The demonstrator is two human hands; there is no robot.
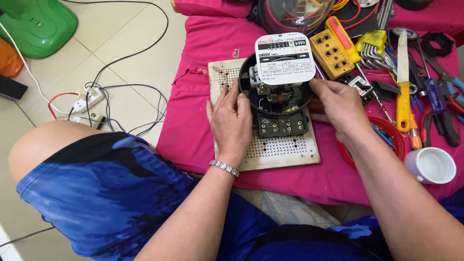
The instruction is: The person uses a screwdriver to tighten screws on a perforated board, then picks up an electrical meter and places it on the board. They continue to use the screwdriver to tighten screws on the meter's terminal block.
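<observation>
An opened black electricity meter [278, 104] with a white dial plate on top sits on a white perforated board [285, 151], which lies on a pink cloth [193, 130]. My left hand [231, 121] grips the meter's left side, a beaded bracelet on its wrist. Gripping the meter's right side is my right hand [338, 108], its fingers at the rim. Inside the housing I see metal parts, coils and a black terminal block at the front.
Right of the board lie a yellow-handled knife [402, 82], pliers [442, 104], hex keys, a yellow socket block [331, 53], a red wire coil [394, 137] and a white cup [431, 166]. A clear meter cover [295, 14] sits behind. Cables and power strips [89, 99] cross the floor at left.
</observation>
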